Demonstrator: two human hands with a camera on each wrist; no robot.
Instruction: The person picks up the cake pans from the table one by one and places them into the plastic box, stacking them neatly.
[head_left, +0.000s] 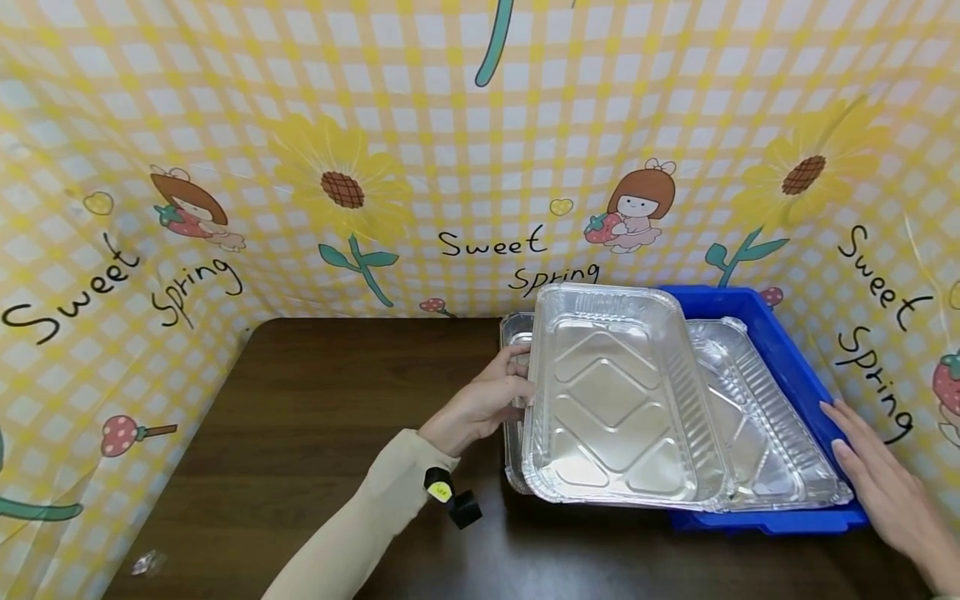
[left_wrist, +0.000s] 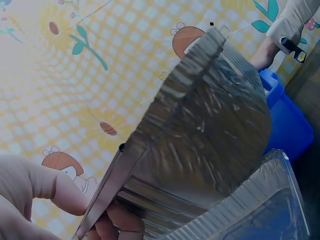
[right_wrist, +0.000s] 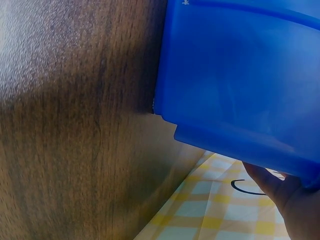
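My left hand (head_left: 483, 404) pinches the left rim of a silver foil tray (head_left: 615, 400), thumb on one side of the rim and fingers on the other. In the left wrist view the foil tray (left_wrist: 200, 130) is tilted, its crinkled wall facing the camera. A second foil tray (head_left: 772, 417) lies slanted in the blue bin (head_left: 795, 350), partly covered by the held one. Another foil tray's edge (head_left: 513, 458) shows beneath at the left. My right hand (head_left: 885, 483) rests along the bin's right side with its fingers fairly straight.
The bin stands at the right of the dark wooden table (head_left: 337, 375). A small clear scrap (head_left: 147, 563) lies near the table's front left. A yellow checked cloth (head_left: 420, 150) hangs behind and at both sides.
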